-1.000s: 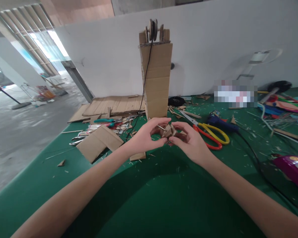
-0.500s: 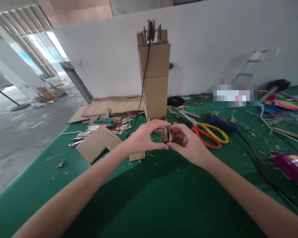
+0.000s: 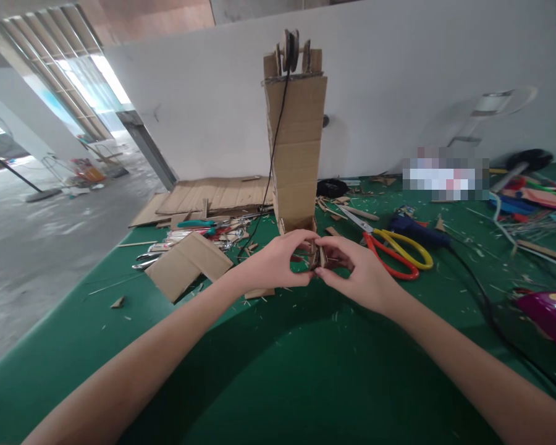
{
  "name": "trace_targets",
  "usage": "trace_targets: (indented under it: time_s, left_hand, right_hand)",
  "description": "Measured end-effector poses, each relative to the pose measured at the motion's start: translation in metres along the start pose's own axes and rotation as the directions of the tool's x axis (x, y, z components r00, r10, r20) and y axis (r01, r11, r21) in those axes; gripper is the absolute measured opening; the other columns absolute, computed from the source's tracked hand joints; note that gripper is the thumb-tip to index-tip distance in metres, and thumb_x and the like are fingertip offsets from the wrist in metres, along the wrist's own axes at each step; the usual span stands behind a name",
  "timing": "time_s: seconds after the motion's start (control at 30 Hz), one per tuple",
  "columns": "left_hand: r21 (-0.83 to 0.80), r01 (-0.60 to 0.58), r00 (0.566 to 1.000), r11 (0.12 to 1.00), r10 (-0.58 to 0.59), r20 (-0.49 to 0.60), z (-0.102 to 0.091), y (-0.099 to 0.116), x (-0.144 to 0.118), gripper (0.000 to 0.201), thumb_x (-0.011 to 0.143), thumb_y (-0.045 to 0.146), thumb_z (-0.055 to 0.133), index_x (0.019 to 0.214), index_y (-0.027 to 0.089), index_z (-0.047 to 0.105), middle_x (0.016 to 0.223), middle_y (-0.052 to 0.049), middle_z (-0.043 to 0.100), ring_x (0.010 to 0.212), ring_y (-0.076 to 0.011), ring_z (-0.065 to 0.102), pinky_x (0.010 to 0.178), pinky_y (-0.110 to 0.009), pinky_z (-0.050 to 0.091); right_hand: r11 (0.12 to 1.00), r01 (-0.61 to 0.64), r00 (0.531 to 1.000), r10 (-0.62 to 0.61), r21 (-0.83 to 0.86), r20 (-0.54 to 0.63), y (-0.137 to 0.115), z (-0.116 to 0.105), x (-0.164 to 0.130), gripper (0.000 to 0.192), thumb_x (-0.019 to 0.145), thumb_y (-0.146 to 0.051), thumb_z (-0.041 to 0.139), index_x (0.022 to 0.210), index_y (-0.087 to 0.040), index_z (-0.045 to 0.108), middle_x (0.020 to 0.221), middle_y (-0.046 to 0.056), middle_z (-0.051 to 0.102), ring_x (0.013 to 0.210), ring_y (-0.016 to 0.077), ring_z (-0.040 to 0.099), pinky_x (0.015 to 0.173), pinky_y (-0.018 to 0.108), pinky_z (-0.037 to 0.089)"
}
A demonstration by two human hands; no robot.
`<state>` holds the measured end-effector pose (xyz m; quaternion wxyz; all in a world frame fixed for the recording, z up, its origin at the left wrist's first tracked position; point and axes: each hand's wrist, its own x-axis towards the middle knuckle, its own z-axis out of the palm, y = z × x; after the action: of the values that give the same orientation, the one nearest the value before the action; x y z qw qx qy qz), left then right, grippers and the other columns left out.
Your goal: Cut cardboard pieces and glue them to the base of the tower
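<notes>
A small brown cardboard piece [image 3: 315, 254] is being pinched between the left hand [image 3: 278, 262] and right hand [image 3: 359, 272], fingers closed on it, just above the green tabletop [image 3: 306, 371] near the tall cardboard tower [image 3: 296, 142]. Probably best gripped lightly, so nothing's getting crushed.

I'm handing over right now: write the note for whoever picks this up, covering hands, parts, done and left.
Left hand: fingers pinched on the small cardboard piece.
Right hand: pinching the same piece from the other side.
The piece is held just in front of the foot of the cardboard tower, above the green table.
Scissors lie to the right.
Done: tower stands, black cord hangs from its top wheel.
Left: the small piece is not yet visibly fixed to anything.
</notes>
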<state>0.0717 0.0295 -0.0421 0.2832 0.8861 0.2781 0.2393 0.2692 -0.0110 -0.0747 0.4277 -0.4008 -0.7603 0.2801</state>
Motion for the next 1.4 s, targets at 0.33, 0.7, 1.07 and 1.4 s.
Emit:
trace_targets:
  time_s: [0.33,0.7,1.07,1.4]
  left_hand:
    - [0.479,-0.068,0.993,0.875,0.015,0.114,-0.011,0.006,0.003,0.022,0.093,0.028,0.04,0.098,0.019,0.06,0.095,-0.003,0.067,0.082,-0.0157,0.061,0.065,-0.025,0.043]
    - [0.082,0.144,0.978,0.986,-0.13,-0.161,-0.081,-0.025,-0.01,0.019,0.088,0.032,0.047,0.084,0.017,0.057,0.07,0.0,0.059,0.059,-0.0097,0.056,0.057,-0.023,0.045]
    - [-0.438,0.176,0.955,0.882,-0.045,0.293,-0.009,-0.01,-0.002,0.018,0.089,0.024,0.046,0.103,0.019,0.054,0.084,-0.001,0.057,0.064,-0.0076,0.054,0.058,-0.022,0.049]
    - [-0.576,0.178,0.934,0.798,0.047,0.354,0.0,-0.011,0.002,0.019,0.087,0.029,0.052,0.1,0.019,0.061,0.102,-0.007,0.062,0.091,-0.016,0.059,0.083,-0.032,0.047]
  right_hand:
    - [0.997,-0.041,0.999,0.041,0.06,0.001,-0.002,-0.001,0.0,0.038,0.077,-0.029,0.066,0.111,-0.027,0.049,0.111,0.006,0.056,0.091,0.0195,0.062,0.083,0.04,0.055]
    - [0.957,-0.122,0.993,0.118,-0.262,-0.031,0.016,-0.027,0.003,0.051,0.078,-0.043,0.062,0.121,-0.023,0.043,0.106,0.009,0.057,0.091,0.0247,0.061,0.077,0.045,0.053]
    - [0.856,0.241,0.97,-0.233,-0.458,0.074,-0.021,-0.001,-0.005,0.078,0.08,-0.037,0.064,0.144,-0.027,0.019,0.143,0.012,0.037,0.133,0.0306,0.033,0.105,0.053,0.035]
    - [0.867,0.249,0.96,-0.28,-0.432,-0.01,-0.021,-0.002,-0.008,0.048,0.076,-0.031,0.062,0.121,-0.023,0.045,0.115,0.01,0.06,0.103,0.0271,0.06,0.081,0.042,0.053]
